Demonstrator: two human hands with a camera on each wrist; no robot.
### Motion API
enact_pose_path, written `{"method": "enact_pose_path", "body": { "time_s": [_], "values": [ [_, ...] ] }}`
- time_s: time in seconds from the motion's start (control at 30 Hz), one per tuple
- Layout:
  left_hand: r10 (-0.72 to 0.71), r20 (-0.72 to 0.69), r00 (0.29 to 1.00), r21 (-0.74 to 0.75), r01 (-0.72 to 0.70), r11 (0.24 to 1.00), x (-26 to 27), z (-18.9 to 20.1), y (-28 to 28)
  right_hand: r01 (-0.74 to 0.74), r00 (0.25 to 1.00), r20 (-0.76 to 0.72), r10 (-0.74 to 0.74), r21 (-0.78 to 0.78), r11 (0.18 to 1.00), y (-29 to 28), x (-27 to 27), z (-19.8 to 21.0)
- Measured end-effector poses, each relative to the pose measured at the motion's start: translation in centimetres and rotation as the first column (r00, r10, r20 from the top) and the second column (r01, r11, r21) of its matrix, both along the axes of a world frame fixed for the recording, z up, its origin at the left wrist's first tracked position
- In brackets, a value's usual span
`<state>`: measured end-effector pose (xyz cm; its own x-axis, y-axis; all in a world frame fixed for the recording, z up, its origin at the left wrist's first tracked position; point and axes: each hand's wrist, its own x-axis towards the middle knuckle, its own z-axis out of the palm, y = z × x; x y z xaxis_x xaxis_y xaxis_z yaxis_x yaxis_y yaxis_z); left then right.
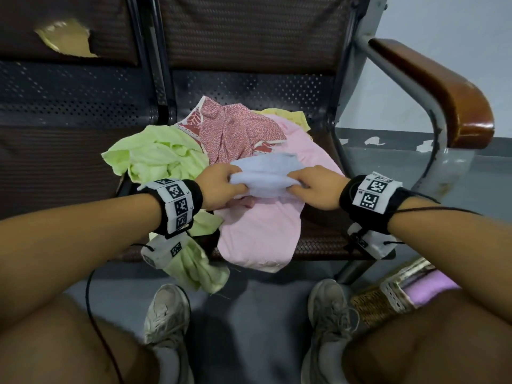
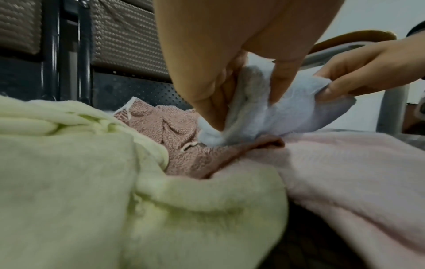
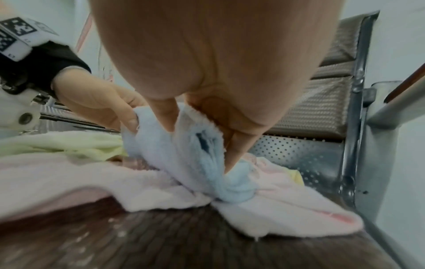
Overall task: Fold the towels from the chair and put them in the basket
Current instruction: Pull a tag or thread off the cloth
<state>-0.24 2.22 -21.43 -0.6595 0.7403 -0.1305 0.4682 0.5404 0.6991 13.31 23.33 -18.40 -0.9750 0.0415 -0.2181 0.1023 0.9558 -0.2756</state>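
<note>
A small light blue towel [image 1: 266,173] is bunched in folds between both hands above the pile on the chair seat [image 1: 327,236]. My left hand [image 1: 221,187] pinches its left end; in the left wrist view the fingers [image 2: 211,102] clamp the blue towel [image 2: 287,116]. My right hand [image 1: 313,189] pinches the right end, and the right wrist view shows the blue towel [image 3: 195,154] held in its fingers [image 3: 239,145]. Beneath lie a pink towel [image 1: 260,231], a red patterned towel [image 1: 235,134], a light green towel [image 1: 160,156] and a yellow one [image 1: 291,117]. The woven basket [image 1: 388,300] stands on the floor at the right.
A purple cloth [image 1: 432,289] lies in the basket. The chair's wooden armrest [image 1: 443,87] and metal frame [image 1: 432,151] rise at the right. A second seat [image 1: 55,167] adjoins on the left. My knees and shoes [image 1: 166,314] are close to the seat's front edge.
</note>
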Motion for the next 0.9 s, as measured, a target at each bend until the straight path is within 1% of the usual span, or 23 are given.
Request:
{"method": "enact_pose_path", "body": {
  "time_s": [0.07, 0.1, 0.17, 0.2, 0.23, 0.27, 0.33, 0.37, 0.4, 0.43, 0.5, 0.53, 0.6, 0.67, 0.7, 0.73, 0.77, 0.8, 0.83, 0.87, 0.9],
  "values": [
    [0.045, 0.07, 0.997, 0.056, -0.049, 0.997, -0.2, 0.7, -0.1, 0.054, 0.998, -0.031, -0.058, -0.109, 0.993, 0.5, 0.1, 0.8],
    [0.077, 0.097, 0.992, 0.077, -0.085, 0.993, -0.4, 1.0, 0.0, 0.096, 0.994, -0.025, -0.104, -0.219, 0.971, 0.7, 0.1, 1.0],
    [0.145, 0.16, 0.976, 0.11, -0.164, 0.98, -0.6, 1.2, 0.3, 0.2, 0.977, 0.033, -0.209, -0.462, 0.864, 0.8, 0.0, 1.3],
    [0.17, 0.178, 0.969, 0.111, -0.192, 0.975, -0.6, 1.1, 0.5, 0.241, 0.968, 0.065, -0.244, -0.522, 0.818, 0.7, -0.1, 1.2],
    [0.192, 0.176, 0.966, 0.09, -0.21, 0.974, -0.7, 0.8, 0.7, 0.266, 0.962, 0.088, -0.259, -0.524, 0.809, 0.6, -0.2, 0.9],
    [0.213, 0.151, 0.965, 0.041, -0.221, 0.974, -0.8, 0.4, 0.9, 0.276, 0.96, 0.101, -0.26, -0.488, 0.828, 0.6, -0.4, 0.5],
    [0.258, 0.097, 0.961, -0.119, -0.246, 0.962, -0.9, -0.2, 1.0, 0.269, 0.963, 0.108, -0.247, -0.349, 0.897, 0.5, -0.5, -0.5],
    [0.293, 0.109, 0.95, -0.198, -0.268, 0.943, -0.7, -0.5, 1.0, 0.269, 0.962, 0.117, -0.245, -0.278, 0.922, 0.5, -0.7, -0.9],
    [0.333, 0.161, 0.929, -0.26, -0.286, 0.922, -0.6, -0.6, 1.0, 0.274, 0.959, 0.132, -0.249, -0.228, 0.934, 0.5, -0.8, -1.2],
    [0.372, 0.243, 0.896, -0.3, -0.296, 0.907, -0.3, -0.5, 1.0, 0.28, 0.956, 0.147, -0.254, -0.194, 0.94, 0.6, -1.0, -1.3],
    [0.426, 0.411, 0.806, -0.327, -0.306, 0.894, 0.0, -0.3, 1.2, 0.277, 0.955, 0.15, -0.257, -0.132, 0.952, 0.6, -1.3, -1.5],
    [0.431, 0.446, 0.785, -0.318, -0.311, 0.896, 0.1, -0.2, 1.3, 0.273, 0.955, 0.144, -0.258, -0.102, 0.956, 0.5, -1.4, -1.6],
    [0.423, 0.461, 0.78, -0.254, -0.341, 0.905, 0.1, 0.2, 1.8, 0.265, 0.957, 0.14, -0.256, -0.049, 0.963, 0.3, -1.5, -1.6],
    [0.377, 0.459, 0.805, -0.121, -0.363, 0.924, 0.1, 0.8, 2.4, 0.234, 0.964, 0.139, -0.227, -0.034, 0.972, 0.4, -1.6, -1.7],
    [0.342, 0.452, 0.824, -0.047, -0.361, 0.932, 0.3, 1.3, 2.7, 0.209, 0.971, 0.125, -0.202, -0.046, 0.977, 0.4, -1.6, -1.5],
    [0.308, 0.447, 0.84, 0.027, -0.357, 0.934, 0.6, 2.0, 2.9, 0.193, 0.978, 0.092, -0.185, -0.094, 0.977, 0.3, -1.8, -1.2],
    [0.28, 0.449, 0.848, 0.098, -0.358, 0.929, 1.0, 2.8, 3.1, 0.195, 0.981, 0.052, -0.188, -0.201, 0.96, 0.1, -1.9, -0.5],
    [0.254, 0.461, 0.85, 0.159, -0.361, 0.919, 1.2, 3.6, 3.3, 0.209, 0.976, 0.015, -0.218, -0.352, 0.912, -0.2, -2.1, 0.3],
    [0.221, 0.475, 0.852, 0.21, -0.354, 0.911, 1.4, 4.3, 3.5, 0.221, 0.966, -0.006, -0.258, -0.5, 0.837, -0.7, -2.2, 1.2],
    [0.175, 0.489, 0.855, 0.258, -0.334, 0.907, 1.5, 4.9, 3.6, 0.22, 0.957, -0.014, -0.289, -0.614, 0.758, -1.2, -2.3, 2.0],
    [0.12, 0.499, 0.858, 0.31, -0.306, 0.9, 1.7, 5.5, 3.7, 0.214, 0.95, -0.022, -0.311, -0.68, 0.701, -1.7, -2.3, 2.7]
  ]
}}
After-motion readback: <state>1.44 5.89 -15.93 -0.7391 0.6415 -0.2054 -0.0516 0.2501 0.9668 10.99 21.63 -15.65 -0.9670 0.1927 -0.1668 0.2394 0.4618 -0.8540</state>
